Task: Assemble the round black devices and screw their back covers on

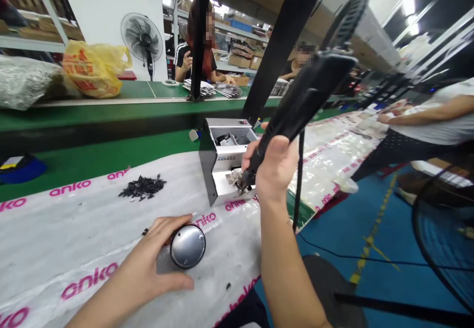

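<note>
My left hand (148,264) grips a round, domed silver part (188,246) with a dark body, resting it on the white plastic sheet (55,249). My right hand (276,170) holds a black electric screwdriver (292,110) upright and tilted, its tip down beside a small grey metal machine (217,160). The tip reaches the machine's lower metal tray, where small metal pieces lie. My right hand hides part of that tray. A heap of small black parts (142,187) lies on the sheet beyond my left hand.
A black cord (299,180) hangs near my right arm. Beyond lies a green workbench (111,145). A co-worker (196,56) sits across it beside stacks of papers. Another person (425,125) leans at the right. A standing fan (141,39), yellow bag (94,68) and shelves stand behind.
</note>
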Tool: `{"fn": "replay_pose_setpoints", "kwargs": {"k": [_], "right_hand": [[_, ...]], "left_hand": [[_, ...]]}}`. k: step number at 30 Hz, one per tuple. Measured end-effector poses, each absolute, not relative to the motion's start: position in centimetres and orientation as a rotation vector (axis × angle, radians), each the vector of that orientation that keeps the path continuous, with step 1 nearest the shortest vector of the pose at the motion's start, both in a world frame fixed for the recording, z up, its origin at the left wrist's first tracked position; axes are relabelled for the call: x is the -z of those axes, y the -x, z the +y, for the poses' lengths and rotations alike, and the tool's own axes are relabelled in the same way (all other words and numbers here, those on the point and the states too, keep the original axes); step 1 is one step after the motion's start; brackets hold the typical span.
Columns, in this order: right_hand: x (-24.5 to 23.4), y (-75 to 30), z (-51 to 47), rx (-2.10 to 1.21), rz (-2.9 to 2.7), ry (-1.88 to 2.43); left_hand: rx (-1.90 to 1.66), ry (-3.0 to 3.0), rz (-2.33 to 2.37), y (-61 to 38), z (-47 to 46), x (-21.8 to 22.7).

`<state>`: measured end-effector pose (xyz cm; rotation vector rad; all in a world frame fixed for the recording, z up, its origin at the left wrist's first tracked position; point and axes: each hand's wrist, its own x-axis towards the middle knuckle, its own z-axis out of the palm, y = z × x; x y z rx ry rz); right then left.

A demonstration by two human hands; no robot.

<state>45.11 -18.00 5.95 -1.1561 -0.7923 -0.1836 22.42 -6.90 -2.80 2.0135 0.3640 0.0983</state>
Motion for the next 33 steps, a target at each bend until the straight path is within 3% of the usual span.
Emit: {"fn": "replay_pose_setpoints", "kwargs": {"k": [5,10,14,26,33], "right_hand": [[-7.3,-42.9,-18.0,-0.050,-0.774,1.074],[-8.0,-41.9,-18.0,0.319,-0.777,1.026],[-6.4,-43.9,-18.1,0.382,-0.732,1.084],[-7.9,-37.7,-17.1,-0.174,-0.803,0.927],[-6.9,-40.9,-17.5,0.328,-0.802,1.025]], "left_hand": [[-0.061,-1.896,0.443,-23.1,-7.5,1.9],[-0.026,-1.894,0.441,-22.8,-7.2,0.9],[0.001,-1.894,0.435,-22.8,-7.2,0.9],[-0.048,-1.821,0.336,-22.8,-6.9,0.8],[-0.043,-1.885,0.372,-22.6,-6.7,1.2]]}}
